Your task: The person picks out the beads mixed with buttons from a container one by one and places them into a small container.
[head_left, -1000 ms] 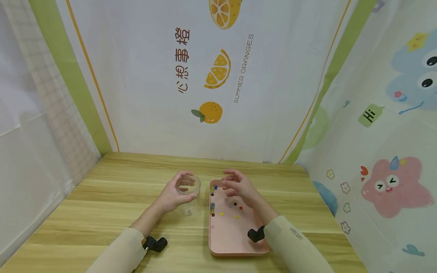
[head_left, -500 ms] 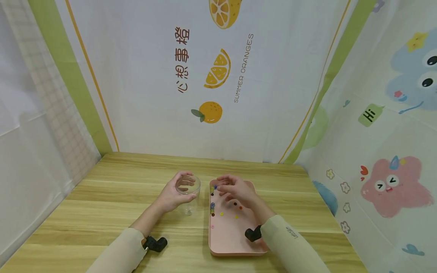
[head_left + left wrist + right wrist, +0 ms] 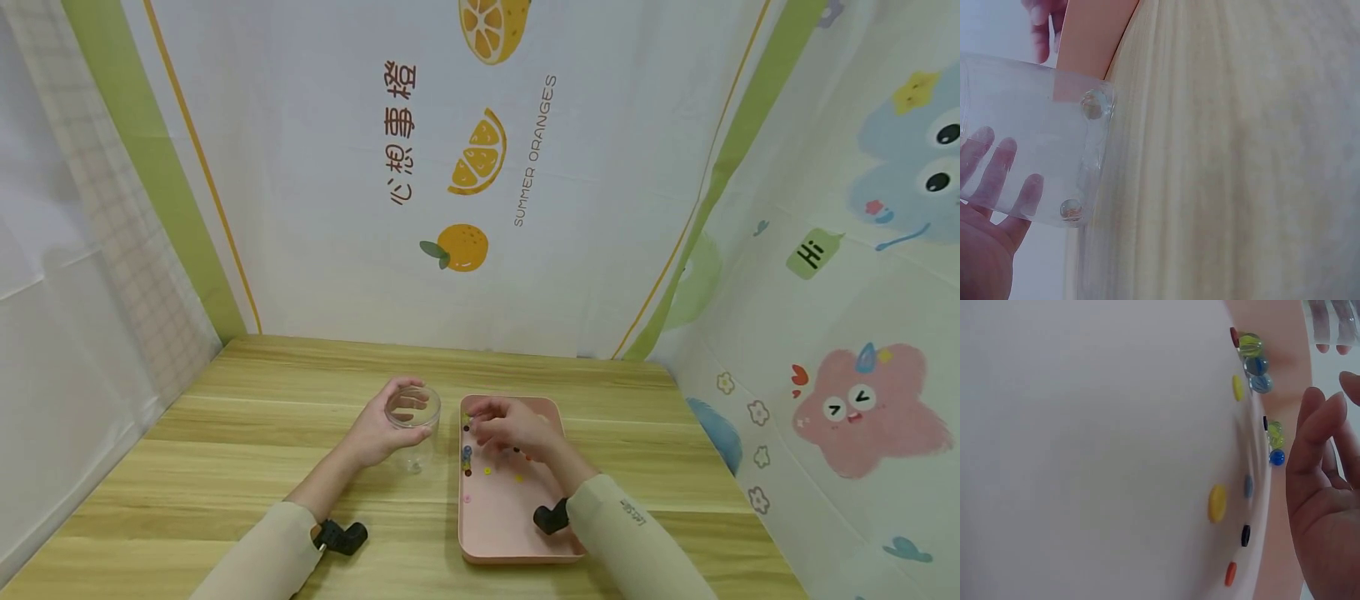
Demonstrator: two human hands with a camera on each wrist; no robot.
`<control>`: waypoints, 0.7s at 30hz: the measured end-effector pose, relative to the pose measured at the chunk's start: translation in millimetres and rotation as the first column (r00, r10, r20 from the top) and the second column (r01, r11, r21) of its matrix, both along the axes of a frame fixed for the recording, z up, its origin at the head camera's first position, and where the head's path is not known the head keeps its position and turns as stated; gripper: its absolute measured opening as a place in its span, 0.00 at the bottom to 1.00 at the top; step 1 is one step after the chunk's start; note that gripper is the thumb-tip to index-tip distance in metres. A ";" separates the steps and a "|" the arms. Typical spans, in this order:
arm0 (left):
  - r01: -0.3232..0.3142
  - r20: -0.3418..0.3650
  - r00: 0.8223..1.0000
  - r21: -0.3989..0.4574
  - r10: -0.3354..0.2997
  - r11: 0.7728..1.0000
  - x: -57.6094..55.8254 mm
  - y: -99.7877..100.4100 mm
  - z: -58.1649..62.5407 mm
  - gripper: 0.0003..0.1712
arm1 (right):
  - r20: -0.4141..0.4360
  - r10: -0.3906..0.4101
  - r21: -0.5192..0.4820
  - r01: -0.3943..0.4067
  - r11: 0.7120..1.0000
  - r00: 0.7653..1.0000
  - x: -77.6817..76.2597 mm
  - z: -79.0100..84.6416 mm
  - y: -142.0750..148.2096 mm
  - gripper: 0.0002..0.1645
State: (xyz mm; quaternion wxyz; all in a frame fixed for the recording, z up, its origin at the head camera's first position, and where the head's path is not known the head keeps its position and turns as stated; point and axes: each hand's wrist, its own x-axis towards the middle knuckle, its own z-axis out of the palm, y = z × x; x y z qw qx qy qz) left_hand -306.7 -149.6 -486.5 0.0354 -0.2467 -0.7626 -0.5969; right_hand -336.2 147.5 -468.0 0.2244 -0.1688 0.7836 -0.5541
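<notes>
My left hand grips a clear jar, its fingers and thumb curled round the wall. The jar stands on the table beside the pink tray. Glass marbles show at the bottom of the jar in the left wrist view. My right hand hovers over the tray's far left part, fingers loosely bent and nothing visible between them. Beneath and beside its fingertips, several coloured marbles lie along the tray wall in the right wrist view. Flat buttons in yellow, black, red and blue lie about the tray floor.
The wooden table carries the jar and tray. A white cloth with printed oranges hangs behind it, and a cartoon-print cloth hangs at the right. A black wrist camera juts over the tray's near right side.
My right hand has moved left and lower, from over the tray's far right part to its left wall by the marbles. The left hand and jar have stayed put.
</notes>
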 end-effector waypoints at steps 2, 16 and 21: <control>0.001 0.003 1.000 0.005 -0.001 1.000 0.1 0.3 0.0 0.41 | -0.006 0.009 0.010 -0.009 1.000 1.000 -0.1 -2.2 0.3 0.23; -0.001 0.001 1.000 0.009 0.001 1.000 -0.8 1.4 -0.6 0.42 | 0.076 0.082 0.004 -0.082 0.997 0.994 -0.7 -13.2 1.4 0.20; -0.004 -0.002 1.000 0.009 0.004 1.000 -0.9 1.8 -1.2 0.41 | 0.098 0.089 0.017 -0.091 0.996 0.991 -1.2 -17.4 1.6 0.18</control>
